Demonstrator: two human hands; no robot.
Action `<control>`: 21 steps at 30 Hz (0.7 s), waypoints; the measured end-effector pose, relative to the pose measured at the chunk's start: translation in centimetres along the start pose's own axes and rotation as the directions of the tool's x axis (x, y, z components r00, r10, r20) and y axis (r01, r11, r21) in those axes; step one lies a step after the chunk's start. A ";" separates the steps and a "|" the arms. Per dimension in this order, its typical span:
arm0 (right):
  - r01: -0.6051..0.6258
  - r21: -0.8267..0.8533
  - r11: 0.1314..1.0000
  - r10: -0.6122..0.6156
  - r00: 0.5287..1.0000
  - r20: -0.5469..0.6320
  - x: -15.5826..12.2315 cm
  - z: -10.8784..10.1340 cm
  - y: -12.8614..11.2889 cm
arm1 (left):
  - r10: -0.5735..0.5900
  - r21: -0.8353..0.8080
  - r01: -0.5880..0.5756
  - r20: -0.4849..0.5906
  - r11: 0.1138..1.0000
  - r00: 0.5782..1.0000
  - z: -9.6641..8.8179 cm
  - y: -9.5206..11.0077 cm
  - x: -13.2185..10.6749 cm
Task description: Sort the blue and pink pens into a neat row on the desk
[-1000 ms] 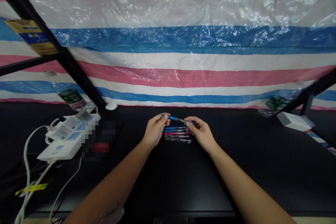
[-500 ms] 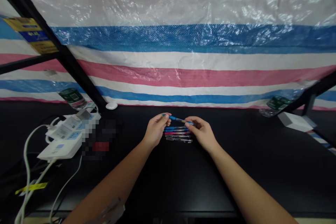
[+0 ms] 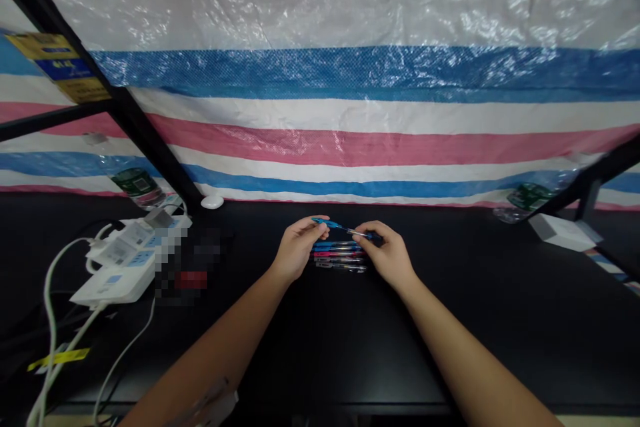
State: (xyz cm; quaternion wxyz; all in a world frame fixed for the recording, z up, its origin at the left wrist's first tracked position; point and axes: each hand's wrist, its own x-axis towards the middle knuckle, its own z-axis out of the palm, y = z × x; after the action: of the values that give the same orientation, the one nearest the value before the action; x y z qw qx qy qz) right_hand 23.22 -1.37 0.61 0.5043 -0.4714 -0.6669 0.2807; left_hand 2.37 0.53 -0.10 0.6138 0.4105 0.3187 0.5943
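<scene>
Between my two hands is a slim pen with a blue part (image 3: 331,223) at its left and a clear barrel running into my right fingers. My left hand (image 3: 296,248) pinches the blue end between thumb and fingers. The barrel side is gripped by my right hand (image 3: 386,253), whose fingers hide the far tip. Just below, several pens (image 3: 340,254) lie side by side on the black table (image 3: 345,340), with blue, pink-red and dark parts. Whether the held pen's two parts are joined I cannot tell.
A white power strip (image 3: 123,283) with plugs and cables stands at left, beside a blurred-out patch (image 3: 187,270). Near the back are a white rounded object (image 3: 213,201), plastic bottles (image 3: 137,185) on both sides, and a white box (image 3: 565,232). Striped sheeting (image 3: 380,147) hangs behind.
The held pen has turned slightly, and its left blue end now sits a little further right, tilted down toward my right hand. Both hands have hardly moved. The row of pens is unchanged.
</scene>
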 end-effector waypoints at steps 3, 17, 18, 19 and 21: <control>-0.009 -0.009 1.000 0.010 0.998 0.056 -0.4 0.3 -0.1 | -0.031 0.048 0.031 0.005 0.998 0.999 0.3 -0.3 -0.2; 0.085 -0.145 0.986 -0.065 0.988 0.142 -0.6 0.4 -0.6 | 0.027 -0.077 -0.028 -0.026 0.997 0.999 1.1 -0.3 0.0; 0.085 -0.147 0.985 -0.065 0.988 0.141 -0.6 0.5 -0.6 | 0.025 -0.070 -0.027 -0.032 0.997 0.999 1.1 -0.3 0.0; 0.085 -0.147 0.985 -0.065 0.988 0.140 -0.6 0.5 -0.6 | 0.025 -0.064 -0.028 -0.036 0.998 0.999 1.2 -0.3 0.0; 0.085 -0.147 0.985 -0.065 0.988 0.138 -0.7 0.5 -0.6 | 0.031 -0.053 -0.033 -0.037 0.998 0.999 1.2 -0.3 0.0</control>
State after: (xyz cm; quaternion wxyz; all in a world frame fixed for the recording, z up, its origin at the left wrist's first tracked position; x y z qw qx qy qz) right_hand 22.57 -2.17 0.66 0.4315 -0.4634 -0.7357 0.2405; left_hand 3.53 0.36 0.21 0.6093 0.3881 0.3071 0.6195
